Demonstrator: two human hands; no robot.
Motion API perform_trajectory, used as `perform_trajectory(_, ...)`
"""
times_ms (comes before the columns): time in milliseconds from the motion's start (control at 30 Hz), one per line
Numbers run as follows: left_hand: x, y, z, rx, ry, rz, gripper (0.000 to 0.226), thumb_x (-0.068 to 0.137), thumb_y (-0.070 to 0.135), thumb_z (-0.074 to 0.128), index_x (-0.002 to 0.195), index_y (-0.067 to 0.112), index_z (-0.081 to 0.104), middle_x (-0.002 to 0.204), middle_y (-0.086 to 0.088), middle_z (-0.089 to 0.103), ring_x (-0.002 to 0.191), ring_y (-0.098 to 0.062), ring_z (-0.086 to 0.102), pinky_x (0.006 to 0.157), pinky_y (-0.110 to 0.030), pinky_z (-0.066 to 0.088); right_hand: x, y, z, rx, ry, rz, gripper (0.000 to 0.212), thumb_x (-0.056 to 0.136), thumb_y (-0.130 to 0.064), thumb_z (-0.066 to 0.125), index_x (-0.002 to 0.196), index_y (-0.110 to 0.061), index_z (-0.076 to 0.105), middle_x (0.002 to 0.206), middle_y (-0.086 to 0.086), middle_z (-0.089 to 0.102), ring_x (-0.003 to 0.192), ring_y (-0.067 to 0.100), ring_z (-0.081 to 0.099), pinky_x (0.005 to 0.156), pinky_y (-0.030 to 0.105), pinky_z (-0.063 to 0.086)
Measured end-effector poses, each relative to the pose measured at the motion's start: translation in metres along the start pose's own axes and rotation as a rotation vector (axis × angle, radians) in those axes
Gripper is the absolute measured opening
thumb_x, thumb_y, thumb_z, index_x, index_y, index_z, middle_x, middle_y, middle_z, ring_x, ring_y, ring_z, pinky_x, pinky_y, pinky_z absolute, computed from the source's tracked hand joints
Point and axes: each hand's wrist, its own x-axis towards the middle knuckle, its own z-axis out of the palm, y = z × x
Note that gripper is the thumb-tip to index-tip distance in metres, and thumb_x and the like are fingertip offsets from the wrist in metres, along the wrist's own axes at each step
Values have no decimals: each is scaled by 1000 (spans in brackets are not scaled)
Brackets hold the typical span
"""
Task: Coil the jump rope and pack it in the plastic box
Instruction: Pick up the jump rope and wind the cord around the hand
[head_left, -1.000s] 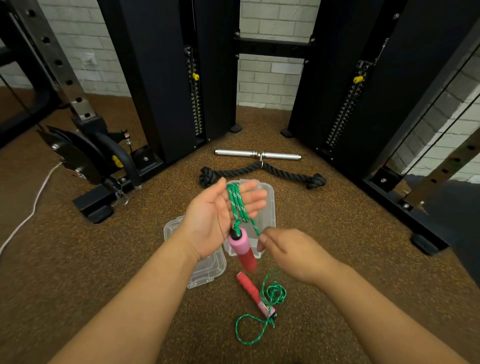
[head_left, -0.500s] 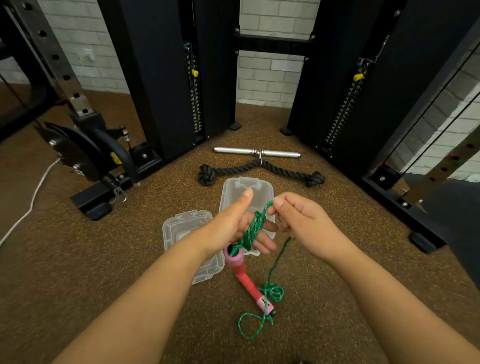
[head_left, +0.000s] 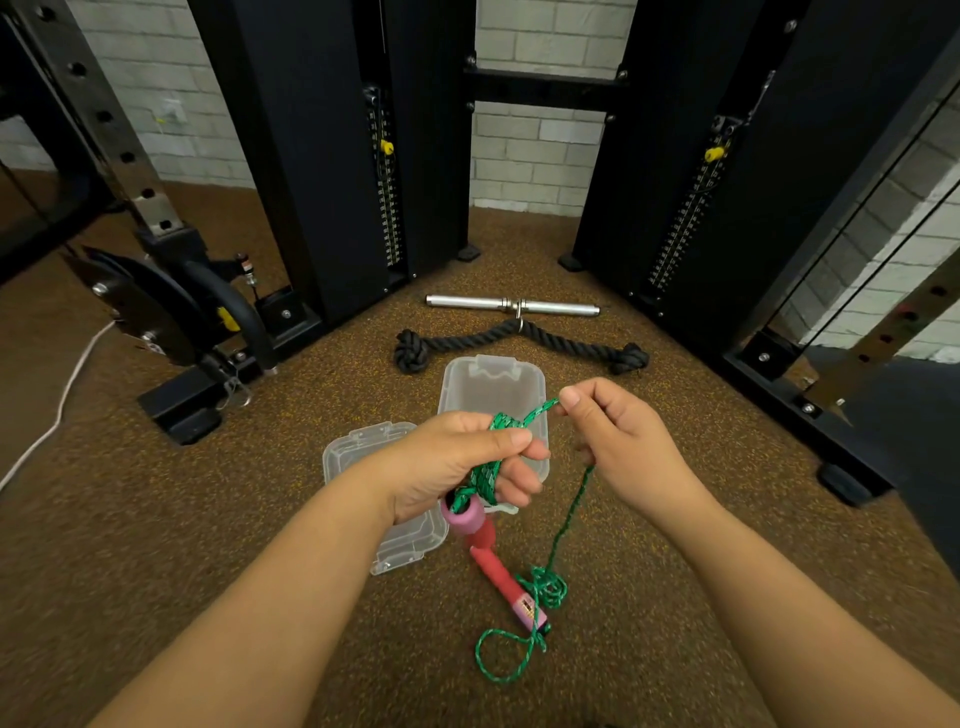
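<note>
My left hand (head_left: 462, 462) grips several turns of the green jump rope (head_left: 563, 525) wound around its fingers; one pink handle (head_left: 467, 519) hangs just below that fist. My right hand (head_left: 618, 436) pinches the rope beside the left fingertips, and the strand drops from it to the floor. The other pink and red handle (head_left: 511, 584) lies on the floor with loose green loops around its end. A clear plastic box (head_left: 493, 384) sits on the floor behind my hands. A second clear piece, the lid or another tray (head_left: 358, 452), lies left of it, partly hidden by my left wrist.
A black knotted rope attachment (head_left: 519, 340) and a steel bar handle (head_left: 511, 305) lie on the brown rubber floor beyond the box. Black cable machine columns (head_left: 332, 156) stand left and right. A rack foot (head_left: 187, 410) and a white cable (head_left: 52, 415) are at the left.
My left hand turned from palm-up to closed over the rope turns. My right hand rose from low beside the handle to the left fingertips, drawing the rope up and over.
</note>
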Motion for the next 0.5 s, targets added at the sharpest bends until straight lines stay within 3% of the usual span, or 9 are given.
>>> perform_trajectory(133,0,2,1,22,9,6,19,91,19,54,92,7,68,63,-2,71,54,-11,65,61,-20,54,-1,-2,-1,-7,32,-51,22,93,-37,50,76,-30,61,59,-9,47,58,12,46,59,34,42)
perform_trajectory(233,-1,4,4,18,-18,36,22,87,24,54,92,8,69,61,1,69,50,-8,60,56,-17,50,0,3,-1,9,23,18,23,91,-40,54,73,-28,61,56,-13,49,57,10,46,59,33,41)
perform_trajectory(367,0,7,4,-134,43,110,28,89,28,51,97,9,70,61,2,68,48,-8,57,55,-19,47,1,14,5,-39,-30,41,27,92,-41,53,72,-27,63,49,-16,48,53,7,44,57,32,39)
perform_trajectory(433,2,9,3,-288,107,152,32,96,25,42,104,6,67,69,-1,72,52,-9,63,56,-19,52,0,18,12,-124,-91,6,26,95,-36,49,76,-29,64,47,-18,48,47,2,39,54,27,33)
perform_trajectory(500,3,11,0,-417,136,200,40,99,25,33,114,4,62,89,-6,76,71,-12,71,69,-21,57,-4,19,18,-234,-155,-11,23,97,-29,46,82,-30,64,50,-16,48,49,0,43,54,25,33)
